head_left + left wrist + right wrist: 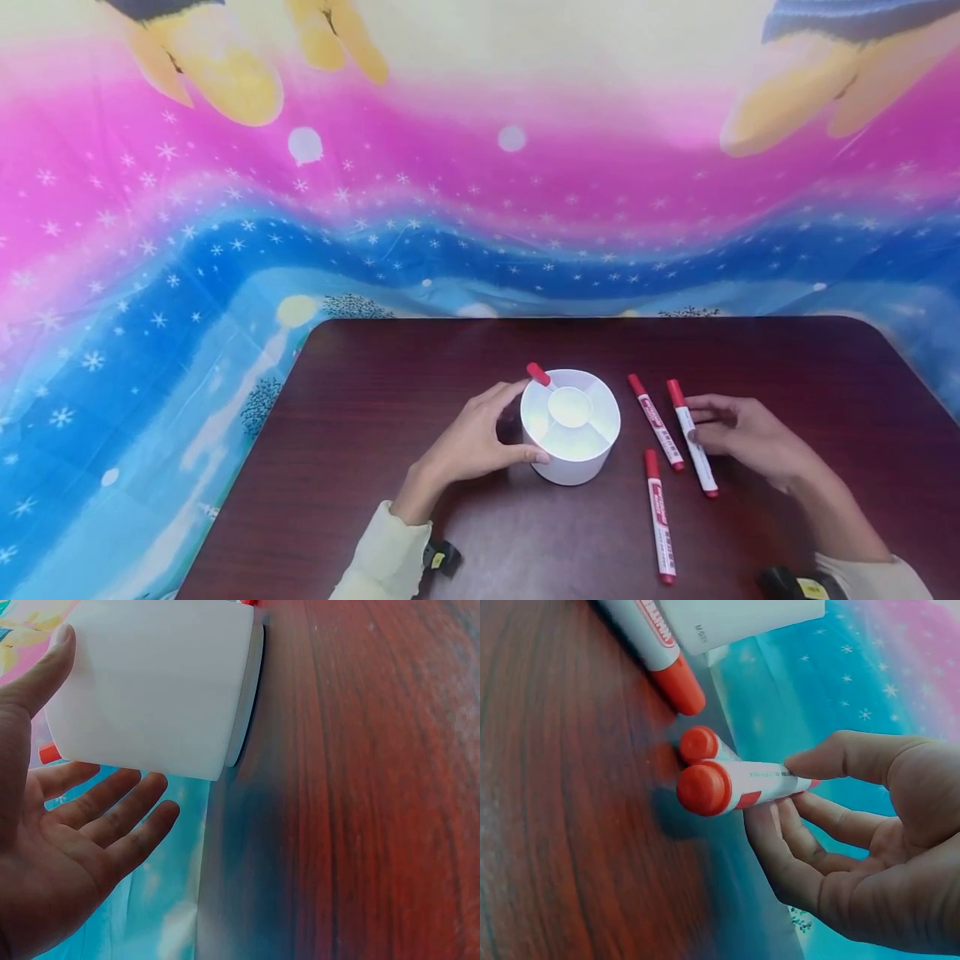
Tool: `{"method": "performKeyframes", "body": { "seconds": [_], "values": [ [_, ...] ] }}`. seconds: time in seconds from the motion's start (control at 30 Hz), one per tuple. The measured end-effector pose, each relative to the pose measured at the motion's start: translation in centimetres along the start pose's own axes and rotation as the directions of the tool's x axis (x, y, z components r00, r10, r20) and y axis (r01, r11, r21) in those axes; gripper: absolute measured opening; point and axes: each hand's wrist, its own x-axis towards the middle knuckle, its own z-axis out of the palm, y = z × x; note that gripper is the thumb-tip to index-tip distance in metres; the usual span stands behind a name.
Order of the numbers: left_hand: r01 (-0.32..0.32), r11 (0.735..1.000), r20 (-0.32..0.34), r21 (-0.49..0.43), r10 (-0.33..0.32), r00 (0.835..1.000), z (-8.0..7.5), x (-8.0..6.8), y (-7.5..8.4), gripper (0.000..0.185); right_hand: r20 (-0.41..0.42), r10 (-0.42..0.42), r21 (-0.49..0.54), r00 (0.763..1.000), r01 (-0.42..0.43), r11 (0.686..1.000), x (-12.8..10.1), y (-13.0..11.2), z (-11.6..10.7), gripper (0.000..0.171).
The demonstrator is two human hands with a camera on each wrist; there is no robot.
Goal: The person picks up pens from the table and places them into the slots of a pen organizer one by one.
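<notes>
Dark table: left hand grips cup, marker mostly hidden inside; right hand pinches second marker.

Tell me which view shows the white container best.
The head view: it shows the white container from above, with its inner compartments. The left wrist view shows its side and base edge; the right wrist view, just part of its outer wall.
</notes>
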Motion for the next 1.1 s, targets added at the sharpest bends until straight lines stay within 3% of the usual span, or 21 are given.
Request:
{"method": "performKeyframes", "body": {
  "seconds": [0.37,0.9,1.1],
  "values": [
    [-0.012,1.0,-0.003,-0.009,0.012,1.0,-0.1,0.0,0.0,0.097,0.019,-0.038,0.125,0.999,0.036,0.992,-0.2,-0.2,0.1,0.071],
    [-0.021,1.0,0.007,0.005,0.021,1.0,-0.1,0.0,0.1,0.097,0.015,-0.088,0.24,0.996,0.082,0.967,-0.6,-1.0,0.4,0.054],
    [0.017,1.0,0.009,-0.001,-0.017,1.0,-0.7,-0.2,0.1,0.101,0.005,-0.109,0.247,0.994,0.104,0.963,-0.8,-1.3,0.4,0.05]
  ]
}}
